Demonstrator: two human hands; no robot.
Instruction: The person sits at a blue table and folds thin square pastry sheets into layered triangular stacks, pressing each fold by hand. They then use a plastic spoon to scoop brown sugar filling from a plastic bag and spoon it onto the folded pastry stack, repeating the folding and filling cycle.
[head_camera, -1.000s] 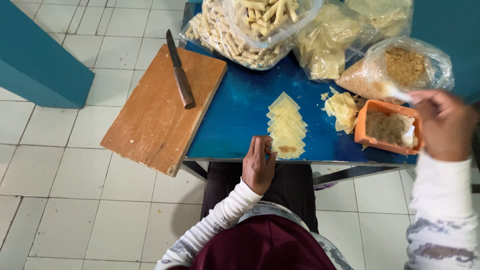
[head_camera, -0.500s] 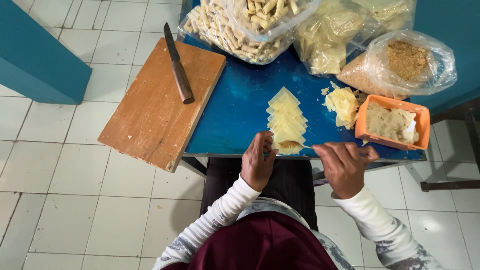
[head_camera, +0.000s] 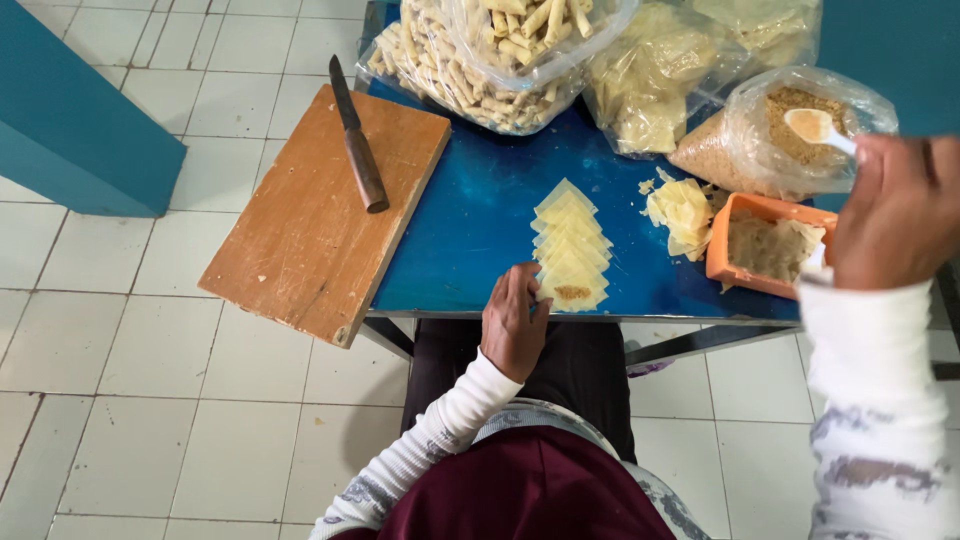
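Gripping a white spoon (head_camera: 822, 128) whose handle vanishes inside its closed fingers, the right hand (head_camera: 897, 213) hovers over the orange tray (head_camera: 735, 262), while the left hand (head_camera: 514, 322), loosely curled, touches the nearest yellow wrapper (head_camera: 571, 290), fingertips partly hidden.

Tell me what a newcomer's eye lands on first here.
The bright blue tabletop, with a row of overlapping pale yellow dough squares near its front edge, the left hand touching the nearest. At right, the right hand holds a white spoon over a bag of brown crumbs.
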